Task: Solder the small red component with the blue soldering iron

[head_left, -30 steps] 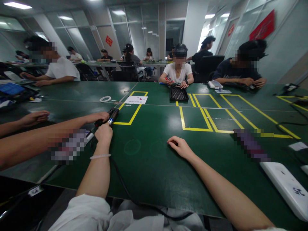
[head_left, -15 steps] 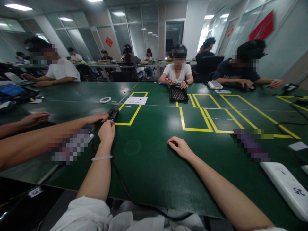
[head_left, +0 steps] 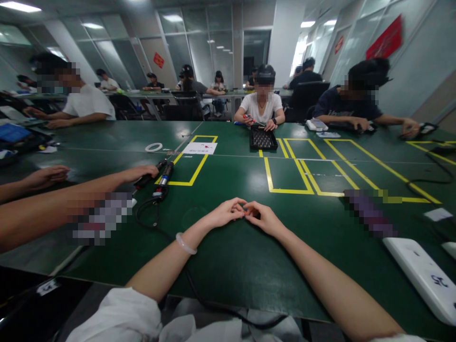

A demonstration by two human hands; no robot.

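Note:
My left hand (head_left: pixel 228 212), with a pale bangle (head_left: pixel 185 243) on its wrist, is over the table in front of me. Its loosely bent fingers meet the fingertips of my right hand (head_left: pixel 264 217). Small red spots show at the fingertips; whether they are nails or a tiny part I cannot tell. Both hands have gaps between thumb and fingers, and no held object is visible. Left of them, a black cylindrical tool with a blue band (head_left: pixel 166 176) lies on the table, its black cable (head_left: pixel 156 228) running toward me. Neither hand touches it.
A co-worker's hand (head_left: pixel 144 173) reaches in from the left beside the tool. Yellow tape outlines (head_left: pixel 290 191) mark the green table (head_left: pixel 228 280). A white power bank-like case (head_left: pixel 420 280) lies at right. Opposite, a person works over a black tray (head_left: pixel 263 138).
My left hand has let go of the black tool and moved right to meet my right hand. The right hand has stayed nearly in place.

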